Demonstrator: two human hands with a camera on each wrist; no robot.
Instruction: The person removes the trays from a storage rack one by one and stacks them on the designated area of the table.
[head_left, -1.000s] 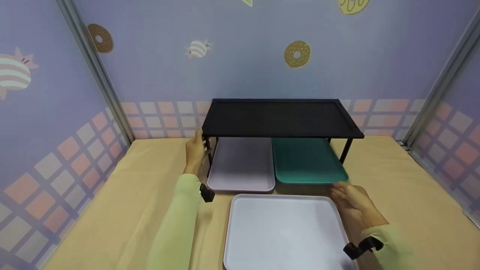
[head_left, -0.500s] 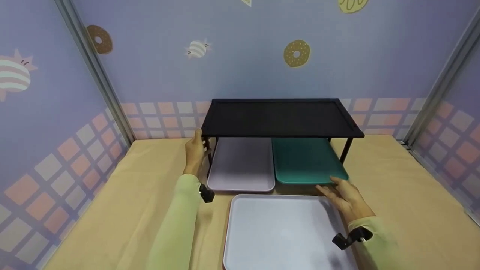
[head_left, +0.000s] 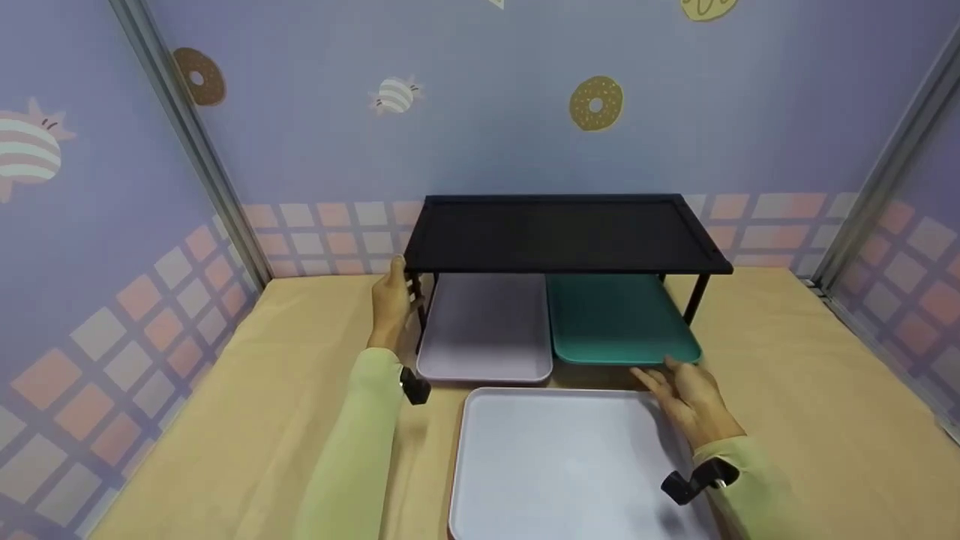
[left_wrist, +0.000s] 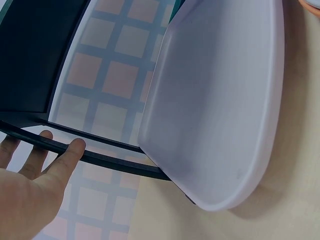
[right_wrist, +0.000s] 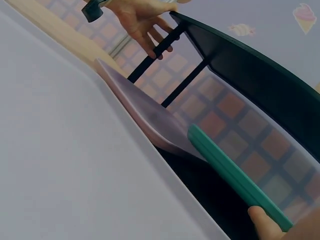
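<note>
My left arm (head_left: 349, 450) is stretched pretty far forward, with the left hand (head_left: 388, 307) hooked round the front leg of the black rack (head_left: 566, 236), thumb up by the corner. My right arm (head_left: 750, 480) slants in from the lower right, and the right hand (head_left: 697, 401) has its fingers spread, a tip touching the front rim of the green tray (head_left: 619, 322). That tray's partly under the rack, just right of the purple tray (head_left: 487, 326). White tray (head_left: 570, 465) lies between my forearms.
</note>
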